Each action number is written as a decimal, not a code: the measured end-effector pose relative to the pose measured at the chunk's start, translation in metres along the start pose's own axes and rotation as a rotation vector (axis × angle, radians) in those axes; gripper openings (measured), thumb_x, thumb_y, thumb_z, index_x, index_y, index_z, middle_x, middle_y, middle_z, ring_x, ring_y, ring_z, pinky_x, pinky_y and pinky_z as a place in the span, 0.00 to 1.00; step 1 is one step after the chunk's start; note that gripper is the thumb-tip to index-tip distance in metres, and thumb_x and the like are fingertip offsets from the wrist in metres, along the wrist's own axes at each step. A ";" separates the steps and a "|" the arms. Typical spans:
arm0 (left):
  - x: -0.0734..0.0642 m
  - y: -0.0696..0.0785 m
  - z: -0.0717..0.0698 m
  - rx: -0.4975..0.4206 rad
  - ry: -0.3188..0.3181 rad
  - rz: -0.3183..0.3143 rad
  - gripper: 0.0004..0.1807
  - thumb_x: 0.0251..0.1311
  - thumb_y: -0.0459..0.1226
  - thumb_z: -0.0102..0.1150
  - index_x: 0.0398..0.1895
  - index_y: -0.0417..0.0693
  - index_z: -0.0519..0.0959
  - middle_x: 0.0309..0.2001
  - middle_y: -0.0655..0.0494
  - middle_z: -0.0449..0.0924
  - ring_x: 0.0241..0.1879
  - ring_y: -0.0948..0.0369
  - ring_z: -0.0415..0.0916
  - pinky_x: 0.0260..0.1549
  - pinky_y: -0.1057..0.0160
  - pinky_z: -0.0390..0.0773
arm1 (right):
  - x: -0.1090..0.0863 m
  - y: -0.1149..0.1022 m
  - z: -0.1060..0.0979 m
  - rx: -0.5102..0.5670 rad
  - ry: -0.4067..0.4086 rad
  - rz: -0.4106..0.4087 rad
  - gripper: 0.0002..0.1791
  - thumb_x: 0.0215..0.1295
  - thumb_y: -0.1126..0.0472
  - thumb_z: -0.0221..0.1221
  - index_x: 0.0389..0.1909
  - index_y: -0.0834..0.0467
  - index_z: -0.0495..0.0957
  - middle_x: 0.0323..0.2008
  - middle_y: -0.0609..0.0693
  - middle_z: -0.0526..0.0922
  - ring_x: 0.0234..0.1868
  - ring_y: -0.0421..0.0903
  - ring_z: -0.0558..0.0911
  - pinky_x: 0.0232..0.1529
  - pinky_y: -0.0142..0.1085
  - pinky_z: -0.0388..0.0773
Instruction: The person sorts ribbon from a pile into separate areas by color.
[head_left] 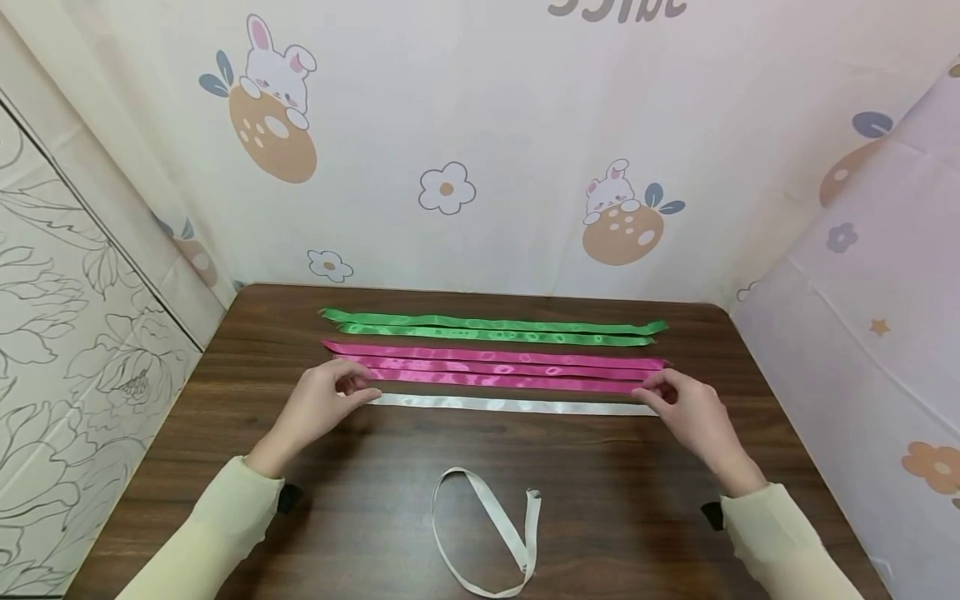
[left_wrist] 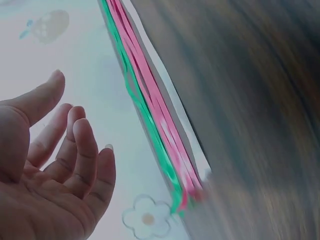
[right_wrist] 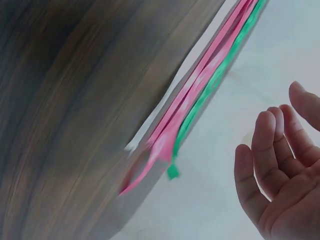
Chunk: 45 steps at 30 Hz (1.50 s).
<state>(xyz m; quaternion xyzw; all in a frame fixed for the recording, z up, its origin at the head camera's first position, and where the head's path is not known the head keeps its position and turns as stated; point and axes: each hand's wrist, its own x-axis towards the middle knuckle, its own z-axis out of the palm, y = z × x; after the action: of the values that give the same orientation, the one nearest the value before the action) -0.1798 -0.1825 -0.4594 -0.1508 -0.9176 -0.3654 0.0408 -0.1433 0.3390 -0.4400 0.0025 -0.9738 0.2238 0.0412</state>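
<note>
A white satin ribbon (head_left: 510, 406) lies straight across the table. At its left end is my left hand (head_left: 322, 396), and at its right end my right hand (head_left: 690, 408). Both wrist views show the left hand (left_wrist: 65, 170) and the right hand (right_wrist: 280, 170) with loosely bent fingers, thumbs apart and nothing between them. Just behind the white strip run three pink ribbons (head_left: 495, 368), side by side. Farther back lie two green ribbons (head_left: 480, 322). Nearer to me, another white ribbon (head_left: 491, 504) rests in a loose, twisted loop.
The dark wooden table (head_left: 360, 517) has rounded back corners. Behind it hangs a pale curtain (head_left: 510, 108) printed with rabbits and flowers. More printed cloth (head_left: 900, 333) borders the right side, and a panel with line-drawn flowers (head_left: 67, 358) stands on the left.
</note>
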 end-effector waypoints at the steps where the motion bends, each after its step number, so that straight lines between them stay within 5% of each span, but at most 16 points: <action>1: -0.001 0.004 0.003 -0.006 -0.007 0.013 0.09 0.57 0.39 0.76 0.39 0.49 0.88 0.30 0.60 0.82 0.32 0.64 0.75 0.34 0.68 0.75 | -0.001 -0.004 0.002 0.004 0.004 -0.024 0.16 0.69 0.47 0.66 0.44 0.57 0.84 0.33 0.52 0.84 0.31 0.45 0.74 0.28 0.33 0.68; 7: -0.008 0.020 0.021 -0.020 -0.065 0.077 0.08 0.58 0.40 0.76 0.37 0.48 0.87 0.29 0.63 0.81 0.30 0.67 0.74 0.33 0.69 0.77 | -0.007 -0.035 0.017 0.037 -0.012 -0.137 0.09 0.64 0.56 0.71 0.40 0.55 0.85 0.33 0.48 0.85 0.32 0.44 0.75 0.31 0.31 0.72; 26: -0.030 0.048 0.061 -0.041 -0.240 0.150 0.12 0.61 0.43 0.73 0.40 0.46 0.86 0.30 0.65 0.80 0.29 0.71 0.74 0.32 0.71 0.75 | -0.034 -0.094 0.067 0.078 -0.147 -0.329 0.06 0.64 0.52 0.71 0.35 0.44 0.83 0.28 0.33 0.78 0.30 0.29 0.75 0.33 0.28 0.74; 32: -0.036 0.052 0.073 -0.051 -0.287 0.176 0.14 0.60 0.46 0.74 0.40 0.46 0.85 0.30 0.60 0.81 0.29 0.70 0.74 0.32 0.71 0.74 | -0.042 -0.110 0.082 0.099 -0.260 -0.362 0.07 0.66 0.50 0.69 0.38 0.47 0.84 0.30 0.34 0.78 0.31 0.30 0.74 0.32 0.27 0.73; 45: -0.042 0.055 0.090 -0.063 -0.369 0.193 0.13 0.55 0.40 0.78 0.39 0.46 0.86 0.28 0.60 0.83 0.28 0.72 0.74 0.30 0.73 0.73 | -0.054 -0.129 0.105 0.054 -0.341 -0.467 0.11 0.65 0.51 0.70 0.43 0.52 0.85 0.33 0.41 0.82 0.35 0.36 0.79 0.35 0.31 0.76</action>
<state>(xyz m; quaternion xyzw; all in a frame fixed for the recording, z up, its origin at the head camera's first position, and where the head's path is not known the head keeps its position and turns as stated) -0.1194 -0.0935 -0.4963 -0.3037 -0.8790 -0.3544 -0.0979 -0.0951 0.1768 -0.4821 0.2653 -0.9334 0.2305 -0.0730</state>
